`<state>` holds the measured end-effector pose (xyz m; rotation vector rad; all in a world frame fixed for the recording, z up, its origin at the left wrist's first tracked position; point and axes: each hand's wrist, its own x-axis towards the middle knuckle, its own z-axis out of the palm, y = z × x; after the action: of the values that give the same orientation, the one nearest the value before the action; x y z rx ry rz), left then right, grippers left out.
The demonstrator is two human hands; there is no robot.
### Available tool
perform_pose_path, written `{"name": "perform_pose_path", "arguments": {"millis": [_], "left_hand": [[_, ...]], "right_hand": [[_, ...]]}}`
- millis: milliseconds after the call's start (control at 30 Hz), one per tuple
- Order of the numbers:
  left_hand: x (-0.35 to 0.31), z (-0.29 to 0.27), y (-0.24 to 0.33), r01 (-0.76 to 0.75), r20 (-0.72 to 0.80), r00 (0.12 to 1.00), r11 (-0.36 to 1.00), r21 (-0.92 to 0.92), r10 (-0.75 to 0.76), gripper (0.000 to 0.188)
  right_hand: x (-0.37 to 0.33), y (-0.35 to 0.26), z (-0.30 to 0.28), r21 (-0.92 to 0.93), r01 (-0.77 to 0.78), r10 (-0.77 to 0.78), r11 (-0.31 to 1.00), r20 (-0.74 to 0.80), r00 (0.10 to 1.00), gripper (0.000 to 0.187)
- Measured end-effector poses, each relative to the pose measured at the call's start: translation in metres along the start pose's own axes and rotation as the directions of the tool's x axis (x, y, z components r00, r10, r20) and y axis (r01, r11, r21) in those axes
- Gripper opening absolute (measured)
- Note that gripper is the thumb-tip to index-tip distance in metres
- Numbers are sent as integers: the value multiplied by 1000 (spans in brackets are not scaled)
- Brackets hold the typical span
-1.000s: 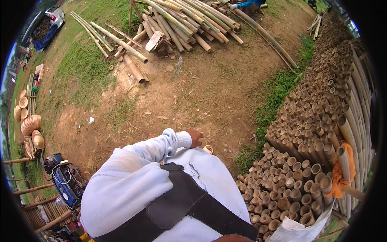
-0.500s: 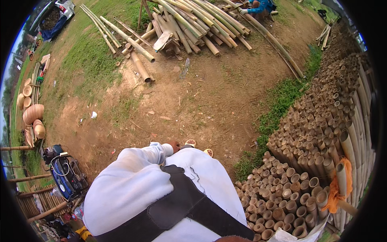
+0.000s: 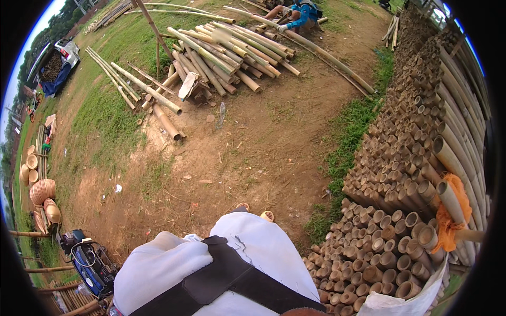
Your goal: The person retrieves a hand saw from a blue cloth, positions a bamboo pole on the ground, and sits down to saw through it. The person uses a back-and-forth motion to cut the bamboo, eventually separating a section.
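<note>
Both of the wearer's hands are out of sight, so I cannot tell whether they are clenched, released or grasping anything. A black strap (image 3: 211, 283) crosses the wearer's pale shirt (image 3: 269, 237), and two sandals (image 3: 268, 216) show just past it on bare soil (image 3: 253, 152). Nearest on the right, short bamboo tubes (image 3: 379, 245) stand packed together, open ends up; behind them rises a taller bank of tubes (image 3: 390, 168). Orange cloth (image 3: 458, 205) hangs against a thick upright piece there, and a white sheet (image 3: 392, 303) lies along the near edge. To the left sit a blue machine (image 3: 92, 268) and, farther off, round baskets (image 3: 42, 192). Ahead, bamboo poles (image 3: 232, 58) lie heaped; beside them, a co-worker (image 3: 301, 15) in blue has a gloved hand (image 3: 282, 28) at a long pole (image 3: 327, 55).
</note>
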<state>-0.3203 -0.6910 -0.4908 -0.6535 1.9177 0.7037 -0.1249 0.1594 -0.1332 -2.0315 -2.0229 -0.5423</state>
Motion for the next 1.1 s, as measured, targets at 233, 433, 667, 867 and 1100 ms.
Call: {"name": "perform_pose_path", "arguments": {"millis": [233, 433, 667, 867, 1100], "left_hand": [[35, -10, 48, -83, -30, 996, 997, 8, 83, 36], [77, -37, 118, -277, -87, 950, 941, 194, 298, 38], [131, -54, 173, -441, 42, 882, 790, 426, 470, 49], [154, -61, 211, -444, 237, 894, 822, 357, 381, 53], [182, -143, 250, -456, 286, 874, 866, 205, 393, 58]], "right_hand": [[24, 60, 8, -66, -26, 29, 997, 46, 999, 41], [14, 80, 15, -6, -42, 39, 999, -277, 960, 28], [-31, 44, -36, 72, -18, 59, 997, -630, 774, 44], [-106, -66, -125, 750, -91, 579, 656, -422, 697, 40], [-207, -253, -256, 554, 441, 308, 706, -801, 513, 38]]}}
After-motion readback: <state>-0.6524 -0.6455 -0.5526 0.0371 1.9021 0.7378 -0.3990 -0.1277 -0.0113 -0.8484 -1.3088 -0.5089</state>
